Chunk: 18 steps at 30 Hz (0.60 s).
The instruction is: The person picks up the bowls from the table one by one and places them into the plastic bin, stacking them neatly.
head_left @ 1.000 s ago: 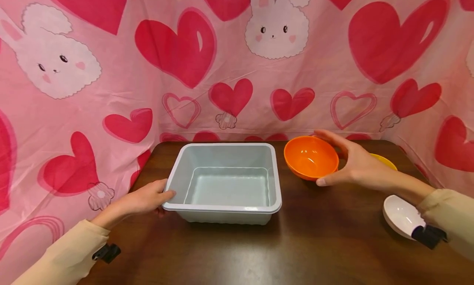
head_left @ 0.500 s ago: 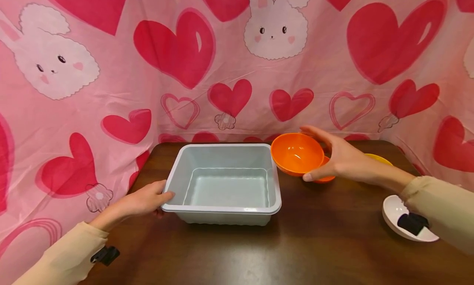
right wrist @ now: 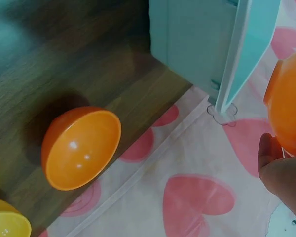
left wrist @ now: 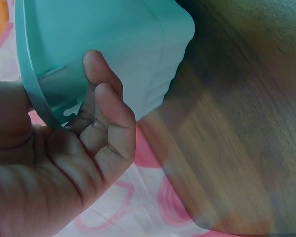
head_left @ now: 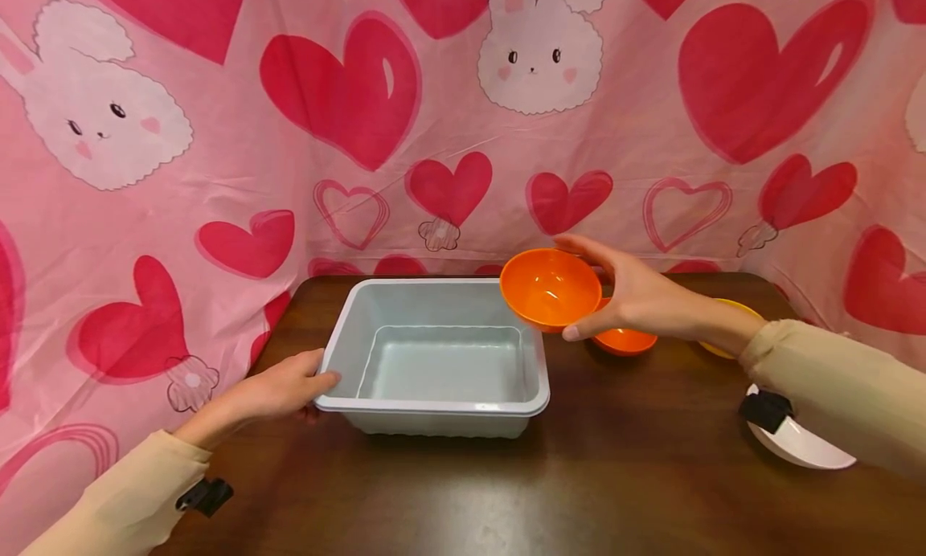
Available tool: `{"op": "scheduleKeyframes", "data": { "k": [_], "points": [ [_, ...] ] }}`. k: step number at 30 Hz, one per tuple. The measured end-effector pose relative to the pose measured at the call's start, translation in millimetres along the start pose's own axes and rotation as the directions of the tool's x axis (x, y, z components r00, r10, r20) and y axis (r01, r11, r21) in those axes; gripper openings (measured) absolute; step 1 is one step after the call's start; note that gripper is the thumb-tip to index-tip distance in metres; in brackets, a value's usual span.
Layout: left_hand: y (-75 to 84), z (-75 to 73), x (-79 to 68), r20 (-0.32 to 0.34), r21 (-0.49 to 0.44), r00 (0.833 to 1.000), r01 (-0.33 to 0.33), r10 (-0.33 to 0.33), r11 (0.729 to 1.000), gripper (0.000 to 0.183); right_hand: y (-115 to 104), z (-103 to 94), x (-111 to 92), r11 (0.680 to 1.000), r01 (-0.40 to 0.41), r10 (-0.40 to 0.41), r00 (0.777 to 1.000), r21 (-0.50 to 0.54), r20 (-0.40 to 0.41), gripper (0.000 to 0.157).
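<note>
In the head view, my right hand [head_left: 629, 295] grips an orange bowl [head_left: 550, 289] by its right side, thumb at the front and fingers behind. The bowl is raised and overlaps the right rim of a pale grey plastic basin [head_left: 448, 407]. My left hand [head_left: 289, 385] holds the basin's left rim, thumb on top and the other fingers below, as the left wrist view shows around the basin's edge [left wrist: 34, 74]. A second orange bowl [head_left: 625, 341] sits on the table behind the right hand; the right wrist view shows this bowl [right wrist: 84, 148] whole.
Right of the orange bowl on the table stands a yellow bowl [head_left: 723, 349], partly behind the right forearm. A white bowl [head_left: 806, 443] lies nearer, partly under the sleeve. The dark wooden table [head_left: 615, 468] is backed by a pink heart-patterned cloth [head_left: 506, 138].
My right hand has carried the orange bowl left and upward, toward the basin's right rim. The second orange bowl has come into view behind it. The left hand stays on the basin.
</note>
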<state>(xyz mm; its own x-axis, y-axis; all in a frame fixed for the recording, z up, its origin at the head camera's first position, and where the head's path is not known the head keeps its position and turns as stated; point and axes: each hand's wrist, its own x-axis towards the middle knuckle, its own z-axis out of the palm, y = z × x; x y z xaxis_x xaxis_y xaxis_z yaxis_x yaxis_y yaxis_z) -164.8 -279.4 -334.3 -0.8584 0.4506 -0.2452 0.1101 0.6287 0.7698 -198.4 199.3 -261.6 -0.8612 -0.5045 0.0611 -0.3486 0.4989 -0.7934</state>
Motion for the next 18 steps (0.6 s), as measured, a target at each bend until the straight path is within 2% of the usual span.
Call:
{"op": "scheduleKeyframes", "data": {
  "k": [9,14,18],
  "points": [
    [-1.8,1.6,4.9,0.013,-0.002,1.0,-0.027,0.027,1.0,0.035,-4,8.1,20,0.999,0.009,-0.009,1.0,0.038,0.019,0.111],
    [-1.3,-0.3,5.0,0.009,0.002,1.0,0.0,0.0,1.0,0.038,-6,13.2,29,0.998,0.018,-0.02,0.999,0.053,0.047,0.111],
    [-1.8,-1.2,3.0,-0.001,0.008,1.0,0.005,-0.005,1.0,0.035,-6,18.0,35,0.996,-0.005,-0.001,0.998,0.089,0.063,0.11]
  ]
}}
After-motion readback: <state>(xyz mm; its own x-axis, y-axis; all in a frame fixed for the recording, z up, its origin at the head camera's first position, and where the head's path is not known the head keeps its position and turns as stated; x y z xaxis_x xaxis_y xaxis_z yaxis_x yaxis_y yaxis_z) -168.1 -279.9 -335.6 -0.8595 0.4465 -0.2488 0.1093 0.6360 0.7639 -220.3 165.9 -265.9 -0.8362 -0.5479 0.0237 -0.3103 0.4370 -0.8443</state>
